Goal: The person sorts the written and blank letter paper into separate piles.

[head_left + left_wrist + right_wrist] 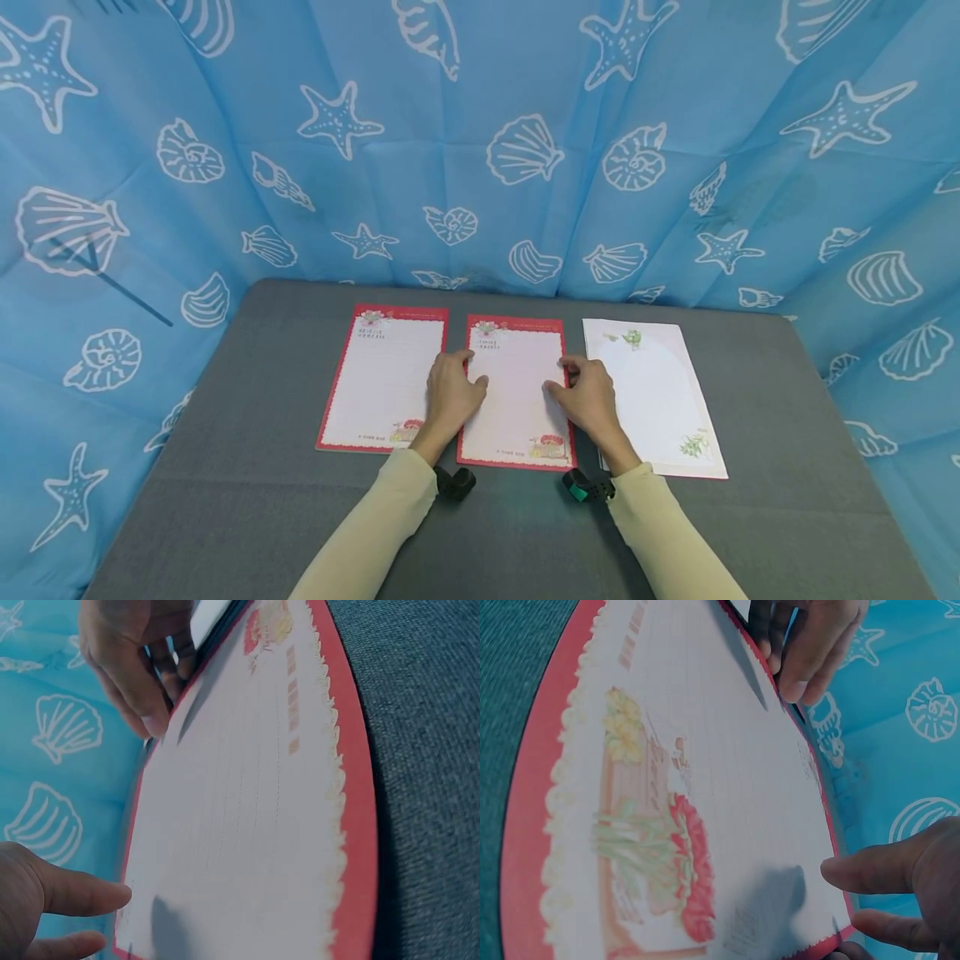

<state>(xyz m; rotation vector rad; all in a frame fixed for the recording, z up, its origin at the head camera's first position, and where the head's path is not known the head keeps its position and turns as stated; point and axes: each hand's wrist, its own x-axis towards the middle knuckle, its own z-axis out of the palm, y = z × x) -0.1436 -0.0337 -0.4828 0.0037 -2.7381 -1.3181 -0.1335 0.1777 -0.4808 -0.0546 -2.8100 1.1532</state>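
In the head view, a red-bordered sheet of letter paper (pixel 513 408) lies between the two hands, with a flower at its top left and a small picture at its bottom right. My left hand (pixel 453 387) is at its left edge, thumb spread over the white area. Opposite it, my right hand (pixel 591 398) is at the right edge, thumb likewise above the paper and the other fingers beside the border. Both wrist views show the thumbs apart from the fingers, shadows falling on the paper (pixel 217 795).
A similar red-bordered sheet (pixel 378 379) lies to the left, partly behind my left hand. White sheets with green plant prints (pixel 652 392) lie on the right, partly under my right hand. Grey cloth (pixel 510 542) covers the table; a blue shell-patterned curtain (pixel 465 125) hangs behind.
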